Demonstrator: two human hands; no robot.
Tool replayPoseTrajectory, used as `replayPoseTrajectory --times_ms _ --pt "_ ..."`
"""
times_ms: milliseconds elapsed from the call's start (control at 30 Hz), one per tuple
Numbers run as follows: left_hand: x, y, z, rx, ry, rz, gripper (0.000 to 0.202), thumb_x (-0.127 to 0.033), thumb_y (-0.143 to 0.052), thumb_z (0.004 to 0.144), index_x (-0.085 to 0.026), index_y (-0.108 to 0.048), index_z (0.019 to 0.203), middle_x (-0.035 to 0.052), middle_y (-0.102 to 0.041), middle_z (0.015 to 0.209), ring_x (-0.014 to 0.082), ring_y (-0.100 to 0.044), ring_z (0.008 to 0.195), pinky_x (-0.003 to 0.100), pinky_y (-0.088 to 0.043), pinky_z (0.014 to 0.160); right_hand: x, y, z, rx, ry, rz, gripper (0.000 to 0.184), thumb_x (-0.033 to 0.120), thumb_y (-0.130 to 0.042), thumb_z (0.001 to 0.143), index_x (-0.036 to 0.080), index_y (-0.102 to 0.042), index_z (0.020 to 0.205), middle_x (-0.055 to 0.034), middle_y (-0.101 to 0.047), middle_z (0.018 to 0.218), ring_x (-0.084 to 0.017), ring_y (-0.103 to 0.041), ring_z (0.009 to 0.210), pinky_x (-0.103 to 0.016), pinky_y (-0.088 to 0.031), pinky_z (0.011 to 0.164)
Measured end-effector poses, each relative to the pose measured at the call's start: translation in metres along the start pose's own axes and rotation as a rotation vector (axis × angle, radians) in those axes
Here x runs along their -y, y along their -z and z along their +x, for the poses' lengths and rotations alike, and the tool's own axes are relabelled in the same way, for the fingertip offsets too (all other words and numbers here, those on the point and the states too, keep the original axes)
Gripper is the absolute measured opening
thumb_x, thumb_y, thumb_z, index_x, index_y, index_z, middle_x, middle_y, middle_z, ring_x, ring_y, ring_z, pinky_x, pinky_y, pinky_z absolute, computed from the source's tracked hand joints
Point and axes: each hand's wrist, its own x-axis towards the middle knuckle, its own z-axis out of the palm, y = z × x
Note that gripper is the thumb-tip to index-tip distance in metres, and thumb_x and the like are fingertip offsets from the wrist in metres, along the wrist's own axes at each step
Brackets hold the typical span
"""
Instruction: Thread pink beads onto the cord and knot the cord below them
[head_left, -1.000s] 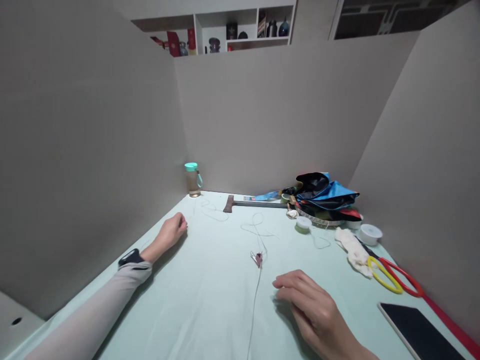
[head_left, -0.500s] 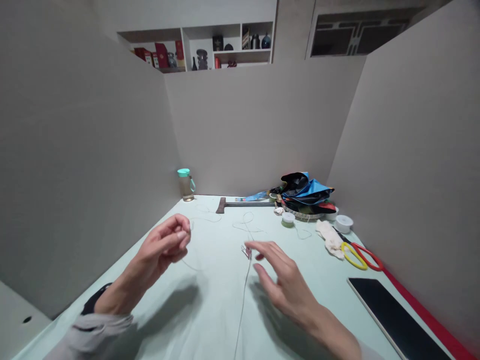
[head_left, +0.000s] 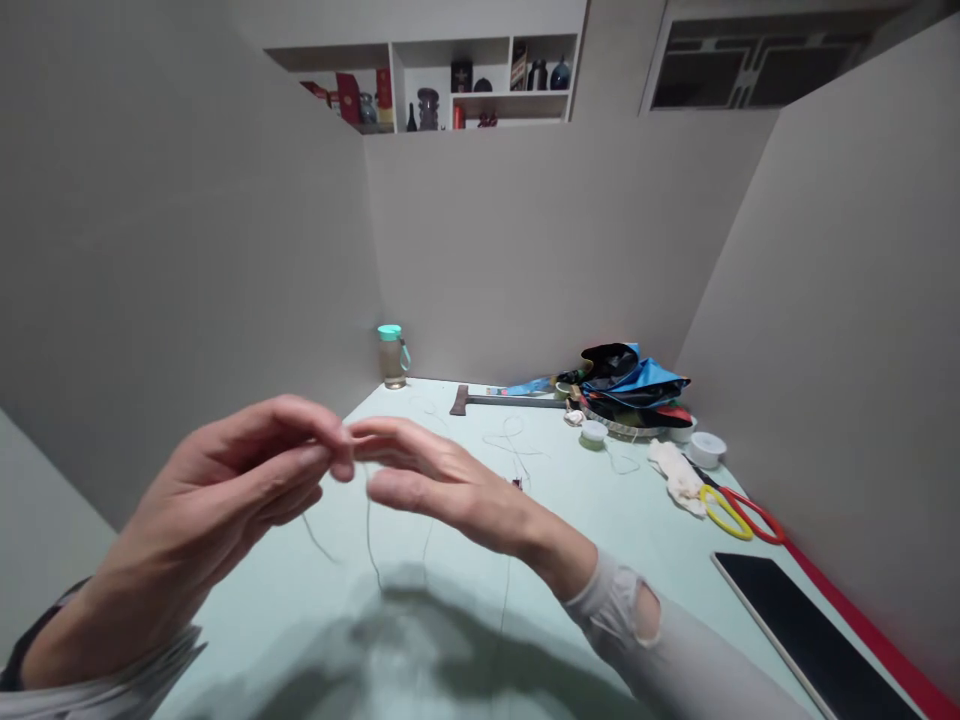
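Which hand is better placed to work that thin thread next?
Probably the left hand: its fingertips look pinched together at the thread, while the right hand only reaches in, its fingers open.

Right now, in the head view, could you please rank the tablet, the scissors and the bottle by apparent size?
The black tablet, though nearest the camera; then the scissors; smallest, the bottle, which stands farthest, so true sizes stay unsure.

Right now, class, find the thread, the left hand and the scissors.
Thread (head_left: 368, 528), head view: the hanging strand.
Left hand (head_left: 187, 530), head view: middle of the hand.
Scissors (head_left: 724, 513), head view: yellow handle loop.
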Motion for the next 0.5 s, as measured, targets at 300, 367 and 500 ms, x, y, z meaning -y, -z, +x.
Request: replayPoseTrajectory --times_ms 300,367,500 --pt "-0.005 0.018 0.029 -0.118 -0.152 0.065 0.018 -0.029 -0.081 0.077 -0.025 -0.079 0.095 0.0011 -0.064 0.075 0.0079 -0.043 0.054 0.015 -0.036 0.041 0.085 0.037 0.039 -0.103 0.030 -0.226 0.025 0.021 -0.054 0.101 0.013 -0.060 0.078 0.0108 -0.035 0.056 -0.001 -0.028 0.048 -0.017 -0.024 0.045" --pt "0.004 0.022 0.037 -0.032 -0.086 0.021 0.023 -0.029 -0.079 0.079 -0.020 -0.080 0.100 0.0017 -0.059 0.072 0.0066 -0.036 0.052 0.017 -0.028 0.040 0.113 0.046 0.046 -0.138 0.055 -0.256 0.028 0.018 -0.047 0.104 0.012 -0.056 0.078 0.0120 -0.026 0.055 0.000 -0.022 0.047 -0.017 -0.018 0.046" --pt "0.018 0.007 0.053 0.161 -0.093 -0.126 0.034 -0.037 -0.073 0.086 -0.014 -0.078 0.111 -0.0038 -0.037 0.064 0.0070 -0.022 0.051 0.021 -0.016 0.041 0.148 0.042 0.067 -0.156 0.121 -0.368 0.031 0.018 -0.043 0.107 0.013 -0.053 0.077 0.0115 -0.019 0.054 -0.001 -0.017 0.047 -0.020 -0.012 0.045"
